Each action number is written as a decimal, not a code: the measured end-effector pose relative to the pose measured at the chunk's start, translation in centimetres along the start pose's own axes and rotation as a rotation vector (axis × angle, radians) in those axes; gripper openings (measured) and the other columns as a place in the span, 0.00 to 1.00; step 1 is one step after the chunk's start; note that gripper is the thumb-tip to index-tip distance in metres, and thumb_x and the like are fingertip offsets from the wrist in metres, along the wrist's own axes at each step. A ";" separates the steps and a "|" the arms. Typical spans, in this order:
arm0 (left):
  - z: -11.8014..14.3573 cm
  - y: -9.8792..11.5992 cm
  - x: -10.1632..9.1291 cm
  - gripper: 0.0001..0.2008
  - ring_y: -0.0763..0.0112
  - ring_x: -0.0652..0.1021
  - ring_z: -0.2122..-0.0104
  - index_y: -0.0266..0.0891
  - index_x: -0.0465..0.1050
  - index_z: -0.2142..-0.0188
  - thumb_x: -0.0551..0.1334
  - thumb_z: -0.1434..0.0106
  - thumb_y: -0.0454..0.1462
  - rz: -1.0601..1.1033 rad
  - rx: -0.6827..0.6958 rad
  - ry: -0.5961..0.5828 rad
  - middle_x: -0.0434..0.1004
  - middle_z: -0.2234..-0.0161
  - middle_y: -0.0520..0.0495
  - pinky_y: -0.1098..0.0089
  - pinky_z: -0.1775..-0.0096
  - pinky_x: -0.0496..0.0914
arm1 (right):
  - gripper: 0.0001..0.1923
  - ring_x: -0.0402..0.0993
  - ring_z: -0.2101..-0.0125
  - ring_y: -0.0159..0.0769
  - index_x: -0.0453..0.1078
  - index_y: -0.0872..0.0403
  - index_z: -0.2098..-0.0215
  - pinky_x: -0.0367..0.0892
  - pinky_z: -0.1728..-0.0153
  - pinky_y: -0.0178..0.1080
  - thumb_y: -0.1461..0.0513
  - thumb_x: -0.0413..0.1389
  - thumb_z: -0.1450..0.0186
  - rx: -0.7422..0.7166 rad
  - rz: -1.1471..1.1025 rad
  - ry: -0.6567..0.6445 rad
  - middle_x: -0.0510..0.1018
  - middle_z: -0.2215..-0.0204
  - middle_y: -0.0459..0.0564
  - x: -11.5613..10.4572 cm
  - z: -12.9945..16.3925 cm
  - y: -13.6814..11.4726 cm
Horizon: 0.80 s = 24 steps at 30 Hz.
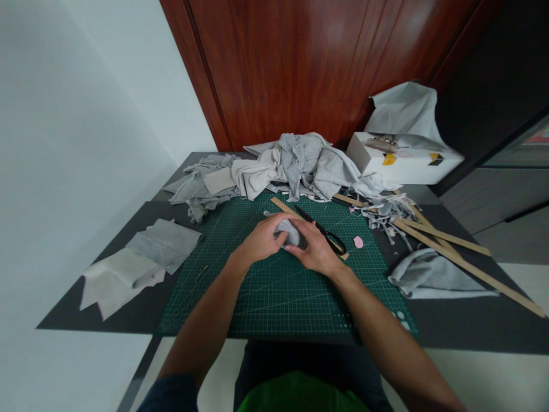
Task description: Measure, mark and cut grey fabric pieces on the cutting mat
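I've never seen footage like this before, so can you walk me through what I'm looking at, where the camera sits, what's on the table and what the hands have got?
There is no machine here. The one picture comes from a camera worn on a person's head, looking forward and down, so the two bare arms reaching in from below are that person's own.

The left hand and right hand meet over a green cutting mat, and together they hold a small grey fabric piece bunched between the fingers.

Just behind the hands lie black scissors across a wooden ruler. Further back is a pile of grey cloth, with a white box to its right. Flat fabric cut-outs lie on the left, long wooden strips and another folded grey cloth on the right. A small pink scrap sits on the mat.
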<state>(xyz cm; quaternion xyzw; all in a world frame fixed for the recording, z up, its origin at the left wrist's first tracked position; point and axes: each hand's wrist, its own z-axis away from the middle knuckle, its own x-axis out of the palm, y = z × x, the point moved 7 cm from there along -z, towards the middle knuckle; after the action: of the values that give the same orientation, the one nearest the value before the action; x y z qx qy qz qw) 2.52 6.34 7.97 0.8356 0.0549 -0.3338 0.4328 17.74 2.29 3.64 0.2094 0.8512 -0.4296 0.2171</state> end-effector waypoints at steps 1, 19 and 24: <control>0.0 0.1 -0.1 0.25 0.64 0.81 0.54 0.44 0.77 0.44 0.63 0.39 0.28 0.014 -0.010 0.011 0.83 0.50 0.47 0.66 0.46 0.73 | 0.16 0.78 0.52 0.49 0.78 0.51 0.49 0.72 0.47 0.50 0.51 0.60 0.29 0.037 -0.029 -0.014 0.82 0.54 0.57 0.1 -0.1 0.0; 1.1 -2.2 9.4 0.31 0.59 0.82 0.57 0.39 0.77 0.50 0.80 0.49 0.48 1.257 -0.596 -0.067 0.83 0.57 0.43 0.60 0.51 0.73 | 0.33 0.63 0.75 0.35 0.67 0.51 0.75 0.60 0.73 0.38 0.35 0.50 0.29 0.455 -0.243 0.179 0.70 0.79 0.45 -0.8 0.7 2.3; 0.9 -3.1 8.4 0.27 0.63 0.82 0.60 0.37 0.79 0.54 0.77 0.56 0.31 1.115 -0.620 0.021 0.84 0.59 0.45 0.64 0.54 0.74 | 0.32 0.64 0.75 0.35 0.67 0.51 0.73 0.61 0.73 0.38 0.37 0.46 0.27 0.419 -0.219 0.139 0.71 0.78 0.45 -0.4 0.7 2.4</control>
<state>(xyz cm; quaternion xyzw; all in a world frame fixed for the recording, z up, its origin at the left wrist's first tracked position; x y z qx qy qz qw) 7.38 5.88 0.38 0.5780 -0.2901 -0.0187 0.7625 19.47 2.98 1.94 0.1853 0.7740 -0.6023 0.0622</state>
